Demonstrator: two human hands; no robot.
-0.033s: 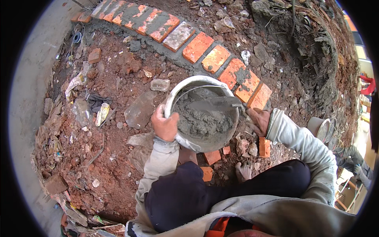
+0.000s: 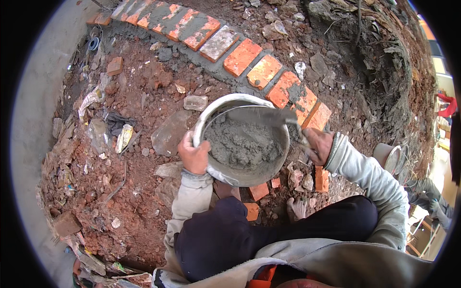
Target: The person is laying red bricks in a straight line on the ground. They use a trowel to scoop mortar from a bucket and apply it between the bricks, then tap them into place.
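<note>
A round metal pan [image 2: 225, 102] holding wet grey mortar [image 2: 240, 144] is tipped up above red soil. My left hand [image 2: 194, 154] grips its near-left rim. At the pan's right edge my right hand [image 2: 318, 146] is closed on the handle of a trowel [image 2: 281, 116]. The trowel's dark blade reaches over the mortar at the far side. Just beyond the pan runs a curved row of orange bricks [image 2: 242, 56] set in grey mortar. The nearest brick [image 2: 293, 93] lies right behind the trowel.
Red earth with rubble, stone slabs [image 2: 168, 134], plastic scraps and broken brick pieces [image 2: 259, 192] surrounds me. A grey concrete wall [image 2: 33, 120] curves along the left. My bare foot [image 2: 297, 209] rests below the pan. Another round container [image 2: 389, 156] lies at the right beside an earth bank.
</note>
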